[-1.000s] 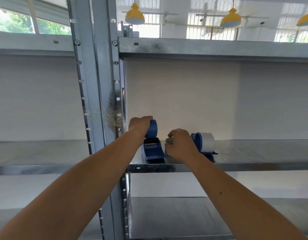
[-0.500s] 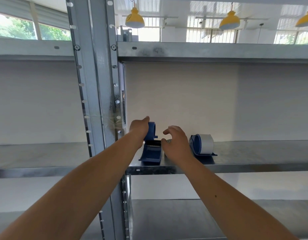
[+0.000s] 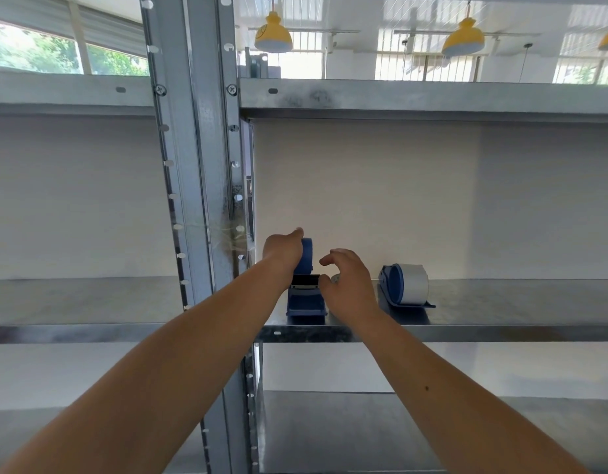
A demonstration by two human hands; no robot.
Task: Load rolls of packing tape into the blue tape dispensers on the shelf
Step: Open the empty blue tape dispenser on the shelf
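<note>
Since the frame one second ago, the right hand (image 3: 347, 280) has opened: it was then a closed fist low at the shelf, and now its fingers are spread and curved, holding nothing, just to the right of the near blue tape dispenser (image 3: 306, 289). A small pale object shows just behind this hand, but I cannot tell what it is. Over the same second the left hand (image 3: 285, 249) has stayed on the rounded top of this dispenser; it lies over the left side of the blue wheel, with fingers wrapped around it. Between the two hands the dark blade part of the dispenser is visible.

This dispenser stands on the metal shelf (image 3: 501, 333), close to its front edge and near the grey upright post (image 3: 196, 165). Further right on the same shelf, well apart from the hands, a second blue dispenser (image 3: 395, 287) stands with a white roll of tape (image 3: 414, 282) sitting in it.
</note>
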